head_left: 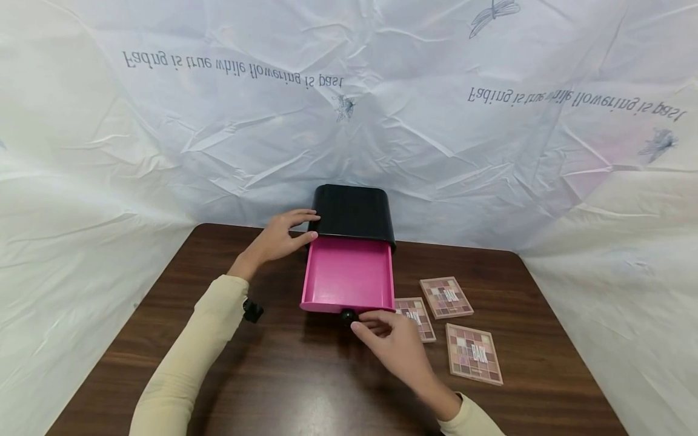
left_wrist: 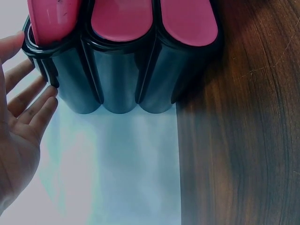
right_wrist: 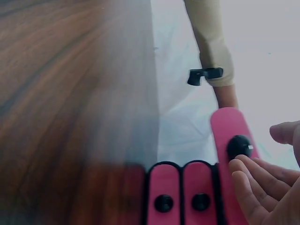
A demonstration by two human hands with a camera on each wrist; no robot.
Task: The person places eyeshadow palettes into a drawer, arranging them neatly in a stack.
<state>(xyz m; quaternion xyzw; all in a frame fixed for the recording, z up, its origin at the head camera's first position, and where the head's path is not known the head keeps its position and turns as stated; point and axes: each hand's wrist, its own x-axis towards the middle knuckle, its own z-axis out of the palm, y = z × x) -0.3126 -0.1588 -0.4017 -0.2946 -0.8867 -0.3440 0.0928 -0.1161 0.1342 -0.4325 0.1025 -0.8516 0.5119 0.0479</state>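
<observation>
A black cabinet (head_left: 351,209) with three pink drawers stands at the back of the table. Its top drawer (head_left: 349,275) is pulled far out, with the bare pink floor showing. My left hand (head_left: 280,236) rests against the cabinet's left side, fingers extended along the wall and thumb at the front edge; the left wrist view shows those fingers (left_wrist: 40,101) beside the black casing. At the drawer front, my right hand (head_left: 395,342) has its fingertips right at the round black knob (right_wrist: 239,147), the thumb held apart from it. Two lower drawers (right_wrist: 164,187) sit closed.
Three eyeshadow palettes lie to the right: one (head_left: 447,298) at the back, one (head_left: 474,354) nearer the front, and one (head_left: 420,321) partly behind my right hand. White printed sheeting (head_left: 349,139) hangs behind and beside the brown wooden table (head_left: 262,375).
</observation>
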